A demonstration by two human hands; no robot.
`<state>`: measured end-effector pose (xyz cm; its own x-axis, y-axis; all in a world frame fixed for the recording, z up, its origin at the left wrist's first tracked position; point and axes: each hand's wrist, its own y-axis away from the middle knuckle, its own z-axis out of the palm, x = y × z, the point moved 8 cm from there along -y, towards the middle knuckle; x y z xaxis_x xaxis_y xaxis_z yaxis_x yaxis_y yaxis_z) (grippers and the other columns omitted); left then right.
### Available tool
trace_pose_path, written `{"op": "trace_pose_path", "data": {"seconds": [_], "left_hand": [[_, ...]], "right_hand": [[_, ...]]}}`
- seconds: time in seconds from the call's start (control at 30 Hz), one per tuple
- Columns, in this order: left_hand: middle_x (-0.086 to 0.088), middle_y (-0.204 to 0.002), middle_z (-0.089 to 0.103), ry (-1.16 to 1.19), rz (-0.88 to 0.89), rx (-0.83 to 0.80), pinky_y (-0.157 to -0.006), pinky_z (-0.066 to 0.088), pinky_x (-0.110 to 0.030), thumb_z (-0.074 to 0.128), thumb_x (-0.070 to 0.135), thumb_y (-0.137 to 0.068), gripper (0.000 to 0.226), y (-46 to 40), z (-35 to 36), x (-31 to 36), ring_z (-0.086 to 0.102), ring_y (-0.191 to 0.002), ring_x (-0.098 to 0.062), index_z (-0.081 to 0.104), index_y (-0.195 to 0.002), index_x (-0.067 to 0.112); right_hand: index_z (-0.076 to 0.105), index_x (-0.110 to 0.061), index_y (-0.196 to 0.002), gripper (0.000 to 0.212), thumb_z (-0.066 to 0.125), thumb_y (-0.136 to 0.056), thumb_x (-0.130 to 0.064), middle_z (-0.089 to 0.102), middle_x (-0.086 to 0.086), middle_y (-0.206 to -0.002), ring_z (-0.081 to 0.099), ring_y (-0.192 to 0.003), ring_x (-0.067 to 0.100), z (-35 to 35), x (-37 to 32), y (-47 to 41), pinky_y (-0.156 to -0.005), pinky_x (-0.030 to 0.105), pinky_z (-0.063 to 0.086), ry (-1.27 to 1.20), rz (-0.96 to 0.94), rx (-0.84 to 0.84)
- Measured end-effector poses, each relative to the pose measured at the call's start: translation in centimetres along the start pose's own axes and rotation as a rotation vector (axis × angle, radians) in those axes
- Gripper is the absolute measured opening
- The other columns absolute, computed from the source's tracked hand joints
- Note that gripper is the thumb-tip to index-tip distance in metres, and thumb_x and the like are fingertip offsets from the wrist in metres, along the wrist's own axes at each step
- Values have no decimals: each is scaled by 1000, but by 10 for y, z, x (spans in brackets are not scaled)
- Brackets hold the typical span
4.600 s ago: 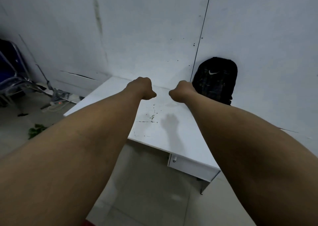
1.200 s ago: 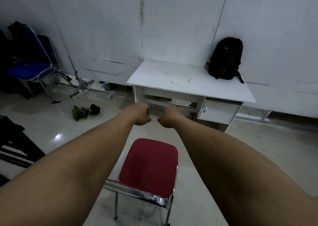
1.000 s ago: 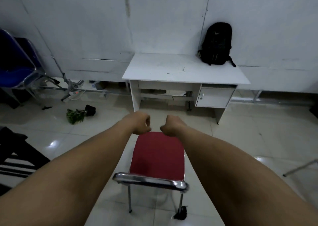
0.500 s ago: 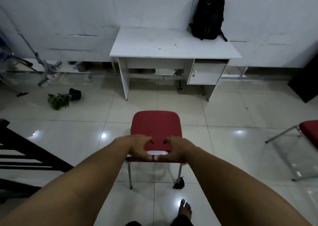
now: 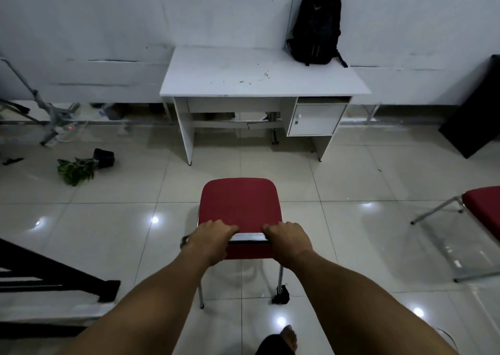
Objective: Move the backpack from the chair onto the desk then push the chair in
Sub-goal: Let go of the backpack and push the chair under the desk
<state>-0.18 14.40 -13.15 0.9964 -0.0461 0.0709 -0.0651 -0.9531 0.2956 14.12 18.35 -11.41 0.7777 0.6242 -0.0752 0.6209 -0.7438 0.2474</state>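
The black backpack (image 5: 315, 27) stands upright on the back right corner of the white desk (image 5: 216, 81), leaning against the wall. The red chair (image 5: 239, 203) with chrome legs stands on the tiled floor a good step in front of the desk, its seat facing the desk. My left hand (image 5: 212, 239) and my right hand (image 5: 288, 238) both grip the chrome top rail of the chair's backrest, left and right of its middle. The seat is bare.
A second red chair (image 5: 484, 208) stands at the right edge. A black panel (image 5: 473, 122) leans on the wall to the right of the desk. A leafy plant with a dark pot (image 5: 81, 165) and cables lie on the floor at left. Black steps (image 5: 40, 279) sit lower left.
I have stepped back from the desk and my view has tilted down. My fists came down onto the chair's backrest rail, then slid apart along it.
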Motion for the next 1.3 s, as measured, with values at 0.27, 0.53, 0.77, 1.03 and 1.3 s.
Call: {"op": "trace_pose_path", "data": {"seconds": [0.27, 0.53, 0.77, 1.03, 1.3], "left_hand": [[-5, -113, 71, -1, -48, 52, -87, 56, -40, 68, 17, -83, 48, -46, -27, 1, 68, -101, -30, 57, -128, 30], [-1, -116, 71, 25, -110, 78, -86, 55, -39, 56, 6, -87, 54, -104, -33, -26, 69, -102, -26, 55, -132, 35], [-1, -111, 73, 43, -131, 83, -85, 57, -39, 60, 8, -85, 53, -170, -59, -60, 70, -99, -26, 58, -130, 35], [0, -112, 72, 24, -119, 74, -85, 56, -40, 57, 10, -88, 49, -258, -88, -104, 68, -100, -26, 55, -131, 34], [3, -111, 71, -33, -83, 88, -83, 52, -36, 61, 14, -87, 47, -352, -129, -170, 66, -102, -23, 55, -129, 34]], "right_hand": [[59, -20, -101, 16, 64, -87, -12, 69, 5, -95, 66, -83, 30, -22, 36, -44, -68, 34, 44, 14, -3, 27], [62, -22, -98, 26, 60, -82, -1, 70, 4, -91, 67, -81, 31, -15, 62, -113, -68, 37, 51, -31, -25, 20], [62, -23, -93, 28, 61, -78, 0, 70, 3, -87, 68, -79, 33, -33, 84, -187, -67, 38, 54, -58, -14, 33], [61, -22, -95, 26, 61, -81, 0, 69, 2, -87, 66, -76, 29, -59, 111, -283, -63, 34, 47, -16, -5, 48], [61, -24, -94, 24, 60, -81, -3, 67, 2, -86, 64, -76, 30, -92, 124, -393, -62, 36, 50, -30, 26, 66]]}}
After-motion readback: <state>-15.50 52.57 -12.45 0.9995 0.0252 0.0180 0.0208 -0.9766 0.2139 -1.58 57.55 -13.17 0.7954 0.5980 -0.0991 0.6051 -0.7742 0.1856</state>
